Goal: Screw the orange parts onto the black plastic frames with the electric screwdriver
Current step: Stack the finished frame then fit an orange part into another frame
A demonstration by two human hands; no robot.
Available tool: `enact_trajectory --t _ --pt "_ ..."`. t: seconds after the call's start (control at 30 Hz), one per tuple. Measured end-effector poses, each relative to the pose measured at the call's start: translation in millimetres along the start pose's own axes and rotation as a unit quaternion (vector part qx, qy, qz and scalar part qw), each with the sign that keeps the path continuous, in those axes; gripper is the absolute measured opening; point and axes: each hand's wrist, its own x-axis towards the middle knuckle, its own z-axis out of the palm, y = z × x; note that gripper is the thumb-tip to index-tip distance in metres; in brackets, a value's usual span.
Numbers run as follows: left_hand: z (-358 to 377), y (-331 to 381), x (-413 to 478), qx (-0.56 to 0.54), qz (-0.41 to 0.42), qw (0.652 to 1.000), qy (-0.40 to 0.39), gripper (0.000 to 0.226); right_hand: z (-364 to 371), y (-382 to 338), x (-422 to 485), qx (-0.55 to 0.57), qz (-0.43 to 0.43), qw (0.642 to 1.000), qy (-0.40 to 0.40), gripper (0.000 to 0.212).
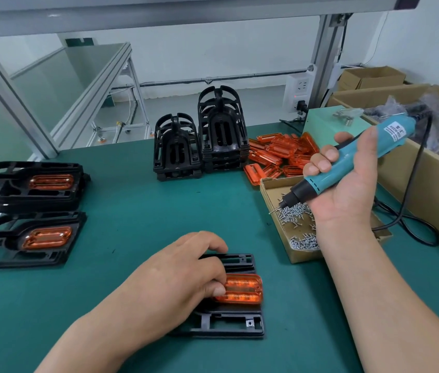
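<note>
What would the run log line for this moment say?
left hand: holds orange part on black frame | right hand: grips electric screwdriver | tip: over screw box

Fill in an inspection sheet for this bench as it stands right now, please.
Surface: green mat, bare in the middle.
Job's things: black frame in front with an orange part seated in it; electric screwdriver, tip over the screws in the screw box; orange pile and bare frame stacks at the back; finished frames stacked at the left.
Clutter: cardboard carton at the right.
Grippers: left hand holds the orange part down; right hand grips the electric screwdriver.
Cables: black cable runs from the electric screwdriver and loops on the mat.
Surroundings: aluminium framing; wall socket behind.
</note>
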Motion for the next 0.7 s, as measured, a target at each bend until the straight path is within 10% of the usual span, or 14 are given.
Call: enact_trajectory --t 0.7 --pt "-2.4 1.9 -5.7 -0.013 0.006 1.0 -0.002 0.031 0.2 -1.0 -0.6 0.002 -0.001 1.0 -0.002 0.038"
